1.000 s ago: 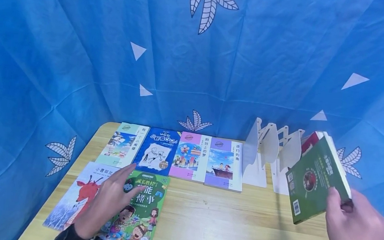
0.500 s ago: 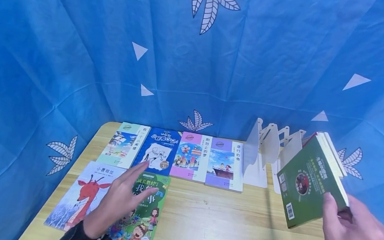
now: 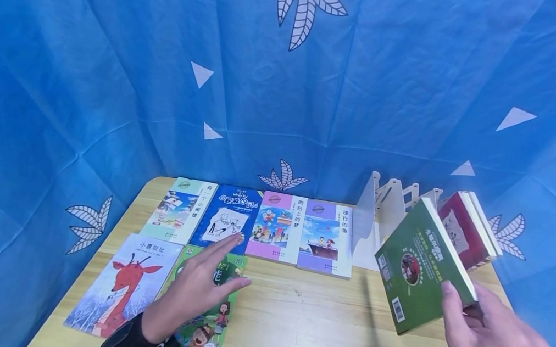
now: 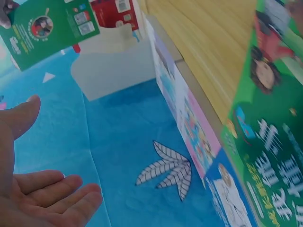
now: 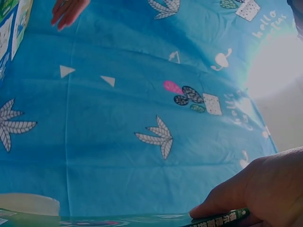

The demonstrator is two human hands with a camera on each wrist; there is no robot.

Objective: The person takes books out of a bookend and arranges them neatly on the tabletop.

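Note:
My right hand [image 3: 497, 336] grips a green book [image 3: 423, 269] by its lower right corner, thumb on the cover facing me. The book is tilted in the air, before the white bookends and a red book [image 3: 468, 234]. In the right wrist view it shows nearly edge-on under the right hand [image 5: 270, 189]. My left hand [image 3: 198, 285], fingers extended and thumb spread, hovers over a green picture book [image 3: 223, 315] and partly hides it. The left wrist view shows the left hand [image 4: 42, 189] holding nothing.
White bookends [image 3: 367, 220] stand at the back right. Along the back edge lie a pale green book [image 3: 175, 208], a blue book [image 3: 226, 221], a pink book [image 3: 273, 225] and a purple book [image 3: 324, 238]. A deer book [image 3: 124, 287] lies front left. Blue cloth hangs behind.
The right hand has carried the green book left and slightly down, uncovering more of the red book. The left hand has drifted right, uncovering the deer book's cover.

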